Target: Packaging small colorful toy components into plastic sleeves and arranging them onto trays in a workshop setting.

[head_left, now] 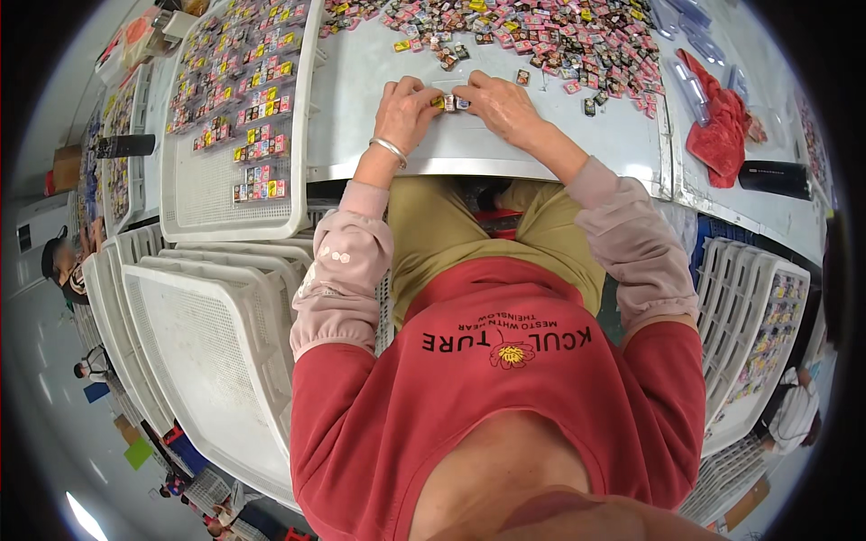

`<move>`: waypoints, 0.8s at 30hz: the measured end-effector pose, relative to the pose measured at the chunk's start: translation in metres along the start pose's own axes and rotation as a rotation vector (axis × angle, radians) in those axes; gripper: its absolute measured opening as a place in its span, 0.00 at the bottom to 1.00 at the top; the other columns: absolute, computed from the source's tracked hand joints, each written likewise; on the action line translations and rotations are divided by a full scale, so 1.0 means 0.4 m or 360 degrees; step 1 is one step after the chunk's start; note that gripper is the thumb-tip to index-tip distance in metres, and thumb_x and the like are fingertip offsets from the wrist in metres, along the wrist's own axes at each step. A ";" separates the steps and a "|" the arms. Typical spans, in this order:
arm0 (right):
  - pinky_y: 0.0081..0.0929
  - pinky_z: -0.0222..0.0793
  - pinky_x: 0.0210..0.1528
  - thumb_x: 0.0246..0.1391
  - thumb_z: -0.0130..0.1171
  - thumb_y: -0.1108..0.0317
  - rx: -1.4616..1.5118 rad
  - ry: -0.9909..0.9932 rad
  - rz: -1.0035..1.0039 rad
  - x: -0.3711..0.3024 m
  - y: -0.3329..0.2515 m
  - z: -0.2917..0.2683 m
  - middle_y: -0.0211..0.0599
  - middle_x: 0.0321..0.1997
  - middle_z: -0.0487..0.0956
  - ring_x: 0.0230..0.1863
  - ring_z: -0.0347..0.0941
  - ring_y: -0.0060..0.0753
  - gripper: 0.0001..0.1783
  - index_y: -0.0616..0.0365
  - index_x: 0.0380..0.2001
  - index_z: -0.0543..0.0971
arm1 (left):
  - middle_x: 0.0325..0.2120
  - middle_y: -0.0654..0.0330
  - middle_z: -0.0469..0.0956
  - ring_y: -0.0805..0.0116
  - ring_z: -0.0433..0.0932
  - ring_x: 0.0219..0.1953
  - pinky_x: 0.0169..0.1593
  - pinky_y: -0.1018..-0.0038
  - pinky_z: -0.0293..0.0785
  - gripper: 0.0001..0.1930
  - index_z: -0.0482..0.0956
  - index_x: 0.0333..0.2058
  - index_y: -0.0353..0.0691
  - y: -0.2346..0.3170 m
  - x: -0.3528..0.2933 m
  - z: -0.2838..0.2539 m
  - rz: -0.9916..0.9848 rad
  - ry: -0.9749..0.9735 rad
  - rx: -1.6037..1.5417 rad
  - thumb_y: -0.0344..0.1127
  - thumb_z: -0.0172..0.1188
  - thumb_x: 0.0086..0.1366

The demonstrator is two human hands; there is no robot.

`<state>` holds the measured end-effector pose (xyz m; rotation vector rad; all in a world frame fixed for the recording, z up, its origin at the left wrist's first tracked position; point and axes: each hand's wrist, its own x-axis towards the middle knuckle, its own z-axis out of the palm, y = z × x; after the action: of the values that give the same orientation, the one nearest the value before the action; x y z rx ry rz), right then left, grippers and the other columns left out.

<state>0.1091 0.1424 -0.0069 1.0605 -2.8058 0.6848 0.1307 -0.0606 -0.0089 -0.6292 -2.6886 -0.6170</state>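
My left hand [403, 113], with a silver bangle at its wrist, and my right hand [501, 106] meet over the pale worktable [361, 81]. Between their fingertips is a short row of tiny printed boxes [450, 104], yellow at its left end, with white and dark ones beside. The left fingers pinch one end and the right fingers press the other. Just beyond lies a small cluster of similar boxes [447, 59]. A large loose heap of pink, black and yellow boxes [559, 41] spreads over the far side. Single boxes [523, 77] lie near my right hand.
At the left, a white perforated tray [194, 203] carries many grouped boxes [262, 185]. Stacked white trays [189, 316] stand below it. To the right are clear plastic pieces [692, 90], a red cloth [722, 126] and a black object [776, 178]. More trays [735, 307] stand lower right.
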 end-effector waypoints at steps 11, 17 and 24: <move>0.39 0.72 0.37 0.47 0.60 0.73 -0.0039 -0.0077 0.0075 0.012 -0.009 -0.019 0.39 0.37 0.72 0.39 0.74 0.46 0.20 0.51 0.47 0.75 | 0.32 0.56 0.73 0.55 0.71 0.38 0.41 0.66 0.71 0.14 0.84 0.37 0.48 -0.016 0.005 0.024 -0.0185 -0.0051 -0.0336 0.38 0.67 0.49; 0.40 0.71 0.39 0.46 0.61 0.74 0.0132 -0.0058 0.0052 0.001 0.023 -0.016 0.38 0.40 0.72 0.41 0.74 0.47 0.21 0.54 0.47 0.74 | 0.31 0.55 0.72 0.59 0.73 0.33 0.37 0.67 0.72 0.13 0.84 0.37 0.47 0.009 0.016 0.039 -0.0327 -0.0024 -0.0204 0.39 0.66 0.52; 0.39 0.70 0.41 0.45 0.61 0.75 0.0142 0.0025 0.0109 -0.009 0.024 -0.015 0.38 0.42 0.72 0.41 0.74 0.46 0.19 0.56 0.44 0.76 | 0.31 0.56 0.72 0.59 0.73 0.33 0.37 0.66 0.71 0.11 0.84 0.36 0.48 0.043 0.011 0.024 -0.0229 -0.0016 -0.0124 0.38 0.65 0.53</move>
<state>0.1051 0.1534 -0.0059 0.9714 -2.8337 0.8290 0.1332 -0.0405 -0.0098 -0.4620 -2.7481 -0.7610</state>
